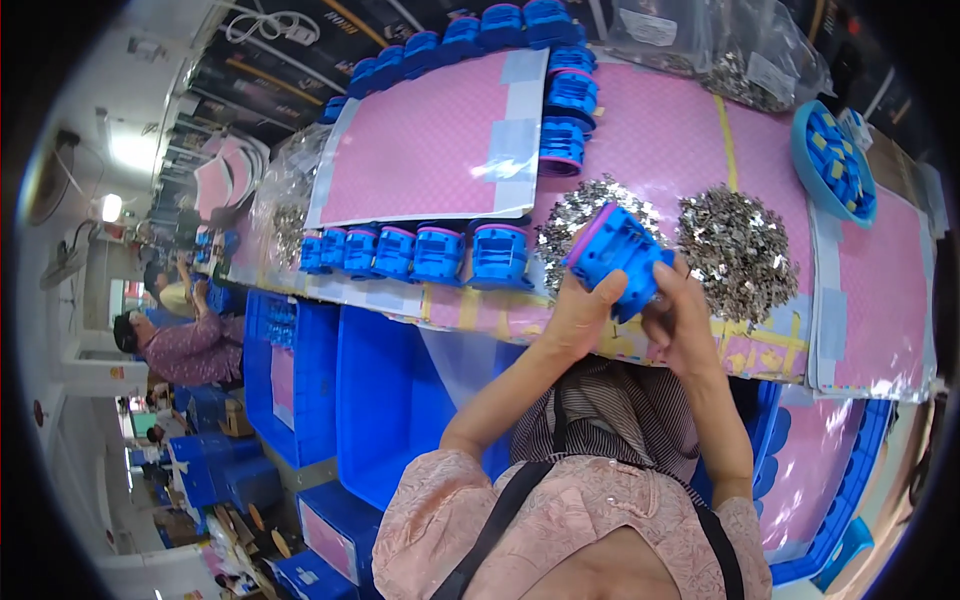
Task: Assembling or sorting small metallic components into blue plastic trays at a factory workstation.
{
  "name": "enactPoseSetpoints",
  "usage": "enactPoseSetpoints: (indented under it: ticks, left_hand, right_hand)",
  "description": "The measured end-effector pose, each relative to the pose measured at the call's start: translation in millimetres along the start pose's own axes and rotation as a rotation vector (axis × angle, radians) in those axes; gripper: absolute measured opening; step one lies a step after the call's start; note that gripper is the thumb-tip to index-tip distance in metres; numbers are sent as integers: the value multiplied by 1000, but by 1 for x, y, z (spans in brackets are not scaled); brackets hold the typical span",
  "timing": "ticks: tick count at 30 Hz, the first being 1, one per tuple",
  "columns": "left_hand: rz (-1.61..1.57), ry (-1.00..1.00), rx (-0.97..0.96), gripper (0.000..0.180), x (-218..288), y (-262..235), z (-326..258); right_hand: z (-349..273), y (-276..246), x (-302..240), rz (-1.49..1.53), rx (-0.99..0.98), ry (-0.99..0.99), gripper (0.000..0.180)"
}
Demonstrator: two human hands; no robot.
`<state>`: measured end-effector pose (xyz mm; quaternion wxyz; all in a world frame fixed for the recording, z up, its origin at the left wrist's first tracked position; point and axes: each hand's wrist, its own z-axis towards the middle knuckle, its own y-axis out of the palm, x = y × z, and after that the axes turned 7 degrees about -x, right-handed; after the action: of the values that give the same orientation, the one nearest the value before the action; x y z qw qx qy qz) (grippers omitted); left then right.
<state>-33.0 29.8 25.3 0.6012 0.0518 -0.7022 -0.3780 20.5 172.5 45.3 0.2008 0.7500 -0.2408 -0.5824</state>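
Observation:
A blue plastic housing (618, 255) with a pink rim is held tilted above the front of the table. My left hand (580, 312) is closed round its lower left side, thumb along the front. At its lower right side, my right hand (682, 312) is closed with thumb and fingers on the edge; whether a small piece sits between those fingertips cannot be made out. Behind the housing lies a pile of small silvery metal pieces (560, 238), partly hidden by it. A second pile of metal pieces (738, 255) is just right of my right hand.
Similar blue housings (498, 252) line a pink padded board (430, 140) at the left. A turquoise bowl (868, 208) of blue and yellow parts stands right. Plastic bags (755, 70) lie at the back. Blue bins (375, 400) stand below the table; other people (195, 345) sit far left.

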Motion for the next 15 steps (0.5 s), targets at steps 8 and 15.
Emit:
enactPoseSetpoints:
  ticks: [8,15]
  left_hand:
    - [1095,150,-583,102,85,-10,20]
    - [1257,159,-403,85,103,-27,22]
  right_hand:
    - [19,-17,-34,-260,-164,133,29]
    - [29,12,-26,-181,-51,70,42]
